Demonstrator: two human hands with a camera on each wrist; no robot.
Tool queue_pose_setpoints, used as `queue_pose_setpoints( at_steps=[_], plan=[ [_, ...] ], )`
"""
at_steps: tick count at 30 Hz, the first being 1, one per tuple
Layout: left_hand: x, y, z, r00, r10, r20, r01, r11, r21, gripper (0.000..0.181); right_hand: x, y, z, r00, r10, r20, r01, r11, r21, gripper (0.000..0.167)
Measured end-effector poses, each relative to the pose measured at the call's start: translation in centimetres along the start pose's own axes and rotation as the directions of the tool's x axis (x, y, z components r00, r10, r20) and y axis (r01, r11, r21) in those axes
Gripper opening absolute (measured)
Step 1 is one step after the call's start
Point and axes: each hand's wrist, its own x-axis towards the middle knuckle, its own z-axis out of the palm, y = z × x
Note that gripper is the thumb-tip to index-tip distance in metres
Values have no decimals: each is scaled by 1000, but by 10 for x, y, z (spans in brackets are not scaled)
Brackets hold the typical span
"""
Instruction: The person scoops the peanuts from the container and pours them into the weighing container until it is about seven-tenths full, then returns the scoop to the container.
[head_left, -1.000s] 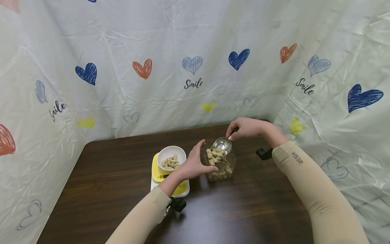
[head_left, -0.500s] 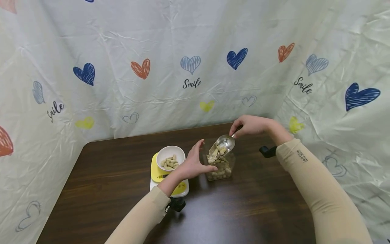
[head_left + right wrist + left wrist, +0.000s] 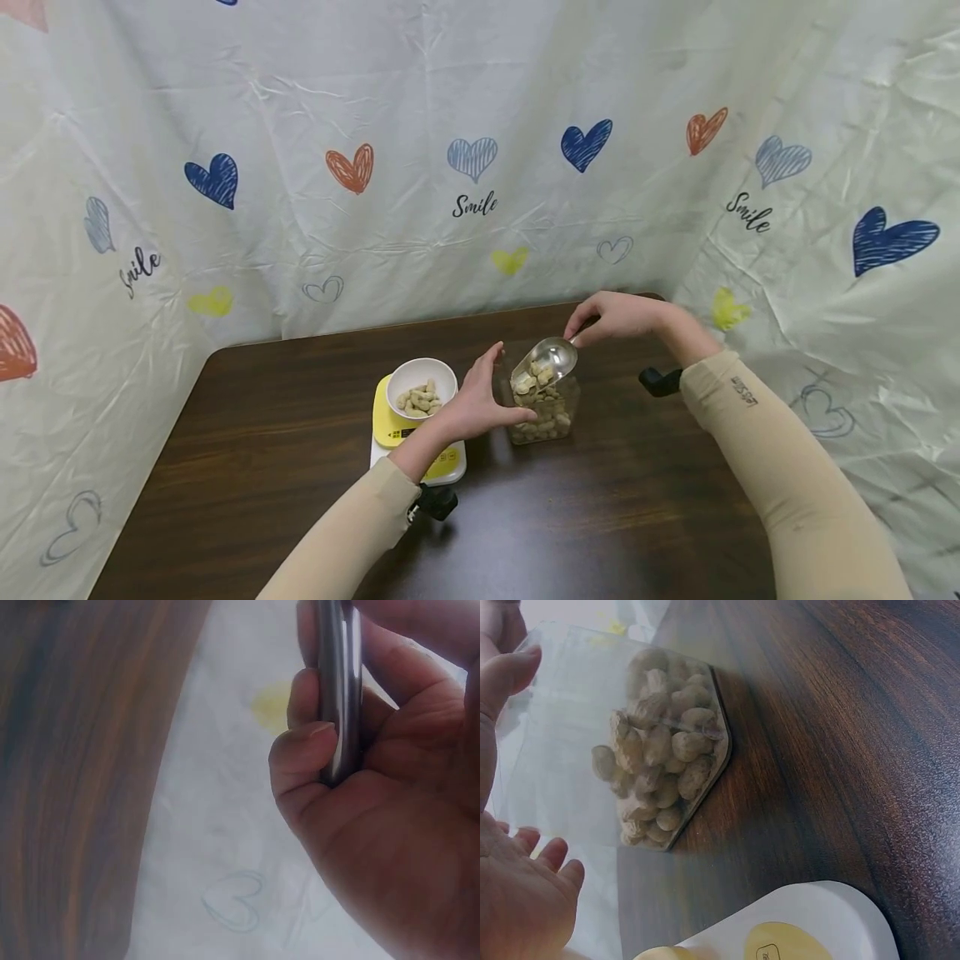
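My right hand (image 3: 621, 318) grips the metal handle (image 3: 342, 690) of a scoop (image 3: 555, 357), fingers curled round it. The scoop's bowl tilts down to the left over a clear container (image 3: 562, 735), with a few peanuts (image 3: 534, 377) in it. More unshelled peanuts (image 3: 664, 742) lie in the container's lower part. My left hand (image 3: 476, 402) holds the container's near-left side between thumb and fingers. A white bowl (image 3: 401, 375) with several peanuts (image 3: 420, 400) sits on a yellow and white kitchen scale (image 3: 384, 417), partly hidden by my left wrist.
The dark wooden table (image 3: 285, 450) spreads out on both sides of the container and scale. Behind it hangs a white curtain (image 3: 405, 250) printed with hearts, which also closes in both sides.
The scoop and my right hand have shifted slightly right, and the scoop carries fewer peanuts than a second ago. My left hand and the container keep their place.
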Motion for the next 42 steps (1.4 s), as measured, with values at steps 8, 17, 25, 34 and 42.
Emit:
queue_pose_setpoints(
  at_steps=[8, 17, 25, 34, 42],
  plan=[
    [-16, 5, -15, 1000, 4, 5, -4, 1000, 17, 133, -9, 1, 2, 994, -60, -86, 64, 997, 43, 27],
    [-49, 1, -76, 995, 47, -89, -40, 996, 80, 127, -9, -12, 14, 982, -35, -187, 47, 997, 61, 27],
    [-76, -33, -119, 991, -32, -127, 50, 988, 149, 124, 1, -30, 30, 965, -11, -261, 39, 994, 102, 28],
    [-80, -70, -116, 992, -93, -87, 106, 982, 155, 128, 22, -57, 43, 965, -13, -260, 46, 992, 120, 27],
    [-77, -82, -107, 989, -119, -86, 130, 982, 139, 129, 48, -81, 57, 970, -52, -237, 62, 998, 32, 20]
  ],
)
